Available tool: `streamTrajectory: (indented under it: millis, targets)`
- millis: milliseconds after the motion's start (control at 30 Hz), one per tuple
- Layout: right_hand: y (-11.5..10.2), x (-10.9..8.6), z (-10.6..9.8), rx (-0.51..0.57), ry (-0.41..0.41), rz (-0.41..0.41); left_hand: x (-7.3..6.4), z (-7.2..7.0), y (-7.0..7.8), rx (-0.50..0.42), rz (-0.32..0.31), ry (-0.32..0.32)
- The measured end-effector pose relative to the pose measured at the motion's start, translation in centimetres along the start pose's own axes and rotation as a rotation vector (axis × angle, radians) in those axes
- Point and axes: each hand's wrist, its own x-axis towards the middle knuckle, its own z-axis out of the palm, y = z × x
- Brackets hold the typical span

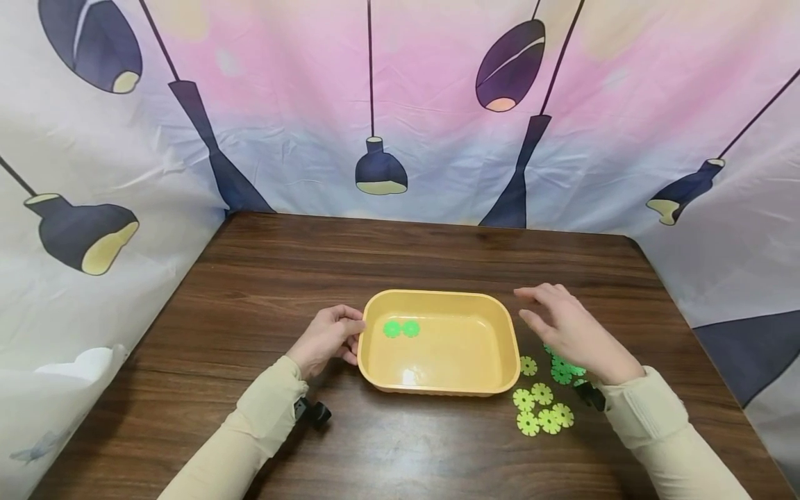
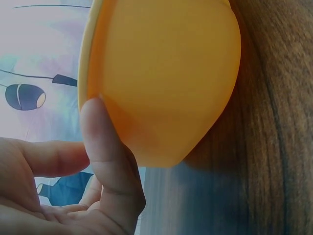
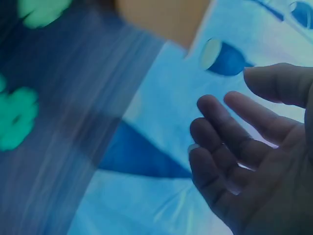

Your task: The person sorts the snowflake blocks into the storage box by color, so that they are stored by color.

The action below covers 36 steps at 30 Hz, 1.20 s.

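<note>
A yellow plastic tray [image 1: 462,351] stands on the table, with two green notched discs [image 1: 392,329] lying side by side at its left inside. At the tray's left end my left hand [image 1: 328,339] holds the rim; in the left wrist view its fingers [image 2: 105,132] meet the outer wall near the edge. My right hand [image 1: 565,332], fingers loosely bent and holding nothing, hovers off the tray's right end. Beneath it lies a cluster of green notched discs [image 1: 561,371], partly hidden by the hand and wrist. Several yellow-green notched discs [image 1: 527,423] lie nearer the front.
The dark wooden table [image 1: 300,257] meets a patterned cloth backdrop [image 1: 312,153] at its back and sides. Small black cameras sit under both wrists, the left camera [image 1: 320,414] close above the tabletop.
</note>
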Motion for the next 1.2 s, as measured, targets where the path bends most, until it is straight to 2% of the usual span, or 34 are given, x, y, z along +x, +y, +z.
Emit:
streamTrajectory:
  millis: [200,500,833,1200]
  targets:
    - [2.4,-0.7,0.6,-0.042,-0.077,0.136,0.0,-0.1,0.0,0.005,-0.002,0.007]
    - [4.2,-1.3,1.3,-0.088,-0.19,0.239,0.1,0.0,-0.3,-0.017,0.008,-0.013]
    - [5.6,-2.0,0.3,-0.009,-0.334,0.279,0.0,0.0,0.0,-0.019,0.012,-0.014]
    - [5.8,-2.3,0.7,0.03,-0.338,0.291,-0.1,-0.1,0.0,-0.018,0.012,-0.012]
